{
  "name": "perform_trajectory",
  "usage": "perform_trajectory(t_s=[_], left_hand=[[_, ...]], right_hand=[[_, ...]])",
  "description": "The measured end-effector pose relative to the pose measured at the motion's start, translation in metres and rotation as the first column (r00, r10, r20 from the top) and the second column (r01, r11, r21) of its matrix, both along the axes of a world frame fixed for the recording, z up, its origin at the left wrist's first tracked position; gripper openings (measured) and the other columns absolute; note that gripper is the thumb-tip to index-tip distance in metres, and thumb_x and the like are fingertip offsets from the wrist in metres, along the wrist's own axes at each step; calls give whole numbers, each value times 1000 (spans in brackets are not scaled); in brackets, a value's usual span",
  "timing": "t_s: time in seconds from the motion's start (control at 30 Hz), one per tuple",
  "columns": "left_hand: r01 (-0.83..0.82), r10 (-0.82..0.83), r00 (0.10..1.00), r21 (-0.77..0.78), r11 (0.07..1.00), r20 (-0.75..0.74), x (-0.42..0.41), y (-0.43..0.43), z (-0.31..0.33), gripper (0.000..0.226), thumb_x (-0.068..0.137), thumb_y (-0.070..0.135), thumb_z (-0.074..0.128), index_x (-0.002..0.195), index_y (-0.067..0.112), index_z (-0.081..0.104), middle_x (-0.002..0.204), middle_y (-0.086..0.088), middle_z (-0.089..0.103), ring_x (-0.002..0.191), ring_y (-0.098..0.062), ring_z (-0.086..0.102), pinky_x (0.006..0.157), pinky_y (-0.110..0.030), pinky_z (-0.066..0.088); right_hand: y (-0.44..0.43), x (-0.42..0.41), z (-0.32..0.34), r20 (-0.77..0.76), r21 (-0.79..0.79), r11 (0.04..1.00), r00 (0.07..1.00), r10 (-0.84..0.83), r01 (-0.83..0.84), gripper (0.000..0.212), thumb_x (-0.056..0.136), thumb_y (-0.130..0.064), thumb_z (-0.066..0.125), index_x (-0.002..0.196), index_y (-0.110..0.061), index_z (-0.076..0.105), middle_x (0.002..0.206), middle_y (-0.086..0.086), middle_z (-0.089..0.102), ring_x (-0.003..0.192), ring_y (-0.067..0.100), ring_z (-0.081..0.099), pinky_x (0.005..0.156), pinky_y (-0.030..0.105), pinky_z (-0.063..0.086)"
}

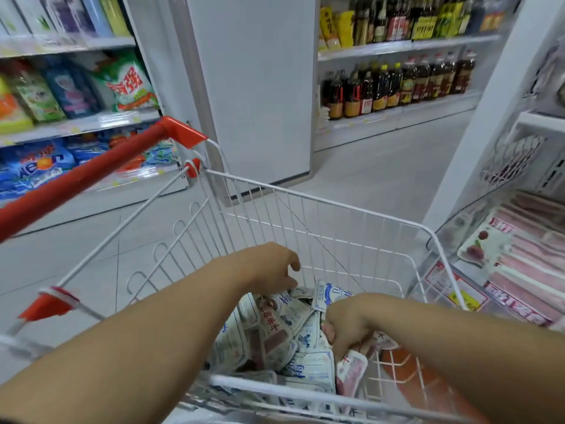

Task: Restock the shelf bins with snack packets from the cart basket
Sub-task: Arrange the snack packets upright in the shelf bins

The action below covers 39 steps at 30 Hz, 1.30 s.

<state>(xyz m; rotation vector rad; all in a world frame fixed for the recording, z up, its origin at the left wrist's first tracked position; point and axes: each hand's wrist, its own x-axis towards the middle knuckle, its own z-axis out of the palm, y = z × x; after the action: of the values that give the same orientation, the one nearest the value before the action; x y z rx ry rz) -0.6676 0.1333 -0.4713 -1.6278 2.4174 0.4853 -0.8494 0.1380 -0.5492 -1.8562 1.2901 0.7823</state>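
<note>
A white wire cart basket (351, 209) stands in front of me, holding a heap of white snack packets (293, 338) printed in blue and red. My left hand (269, 267) reaches down into the basket over the far side of the heap, fingers curled downward; whether it holds a packet is hidden. My right hand (348, 322) is deep in the heap with its fingers curled round packets. A clear shelf bin (452, 289) with pink and white packets (526, 270) sits at the right, beside the basket.
The cart's red handle (91, 175) runs across the left. Shelves of detergent bags (70, 90) line the left aisle, bottles of oil (397, 84) fill shelves at the back, and a white pillar (253, 87) stands between them. Grey floor tiles lie beyond the cart.
</note>
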Motion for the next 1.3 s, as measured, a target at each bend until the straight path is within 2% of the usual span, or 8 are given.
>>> perform_trajectory(t_s=[0.2,0.4,0.53,0.63,0.77,0.9,1.03,1.3], left_hand=[[-1,3,998,28,1000,-59,-8,3,0,40,98,37,53,136,26,52,119,7,66,100,-13,59,87,-31,50],[-58,54,989,-21,998,-138,-6,10,12,40,98,37,55,136,27,52,121,8,65,94,-11,61,76,-26,49],[-112,112,937,21,994,-332,-12,17,33,45,97,44,57,138,28,49,128,9,62,100,-11,65,85,-28,53],[-145,194,808,132,981,-556,-29,28,51,67,87,56,66,144,28,42,129,7,63,106,-15,65,94,-31,50],[-76,258,473,252,965,-842,-63,50,66,58,81,39,78,131,24,52,111,0,73,101,-21,70,97,-43,53],[-120,308,137,293,949,-941,-104,71,75,69,78,15,82,137,20,47,116,-6,71,101,-24,71,91,-44,57],[-114,150,201,129,985,-968,-147,93,82,63,78,15,82,130,28,50,110,-2,72,96,-15,71,88,-37,58],[93,-70,321,-42,995,-945,-250,127,87,63,81,23,81,134,30,49,115,2,69,99,-12,69,86,-34,58]], right_hand=[[-1,1,-29,-21,-31,999,1000,5,-6,45,57,-47,78,67,-9,58,69,15,56,64,28,57,74,49,58],[7,-8,41,25,-137,991,1000,4,0,33,84,-39,75,80,-10,61,66,7,54,66,25,51,63,31,39],[20,-46,107,191,-391,908,978,-79,150,27,83,-34,74,93,-10,68,63,0,61,60,18,57,57,25,39],[34,-71,142,434,-503,806,898,-77,312,26,83,-28,75,71,-16,56,57,-8,48,51,8,44,53,27,35],[66,-98,157,777,-365,729,620,-104,579,31,85,-18,77,101,4,62,62,-6,36,57,8,39,56,20,36],[103,-127,162,868,-339,632,490,-75,697,14,85,-15,76,95,-21,67,52,-9,44,52,8,50,57,31,51],[141,-161,178,878,-357,566,474,-68,743,29,81,-19,80,106,-27,68,93,8,74,90,27,72,88,51,56],[207,-240,214,706,-627,356,699,-118,693,40,77,-19,83,109,-26,61,90,-6,73,70,5,71,71,38,60]])
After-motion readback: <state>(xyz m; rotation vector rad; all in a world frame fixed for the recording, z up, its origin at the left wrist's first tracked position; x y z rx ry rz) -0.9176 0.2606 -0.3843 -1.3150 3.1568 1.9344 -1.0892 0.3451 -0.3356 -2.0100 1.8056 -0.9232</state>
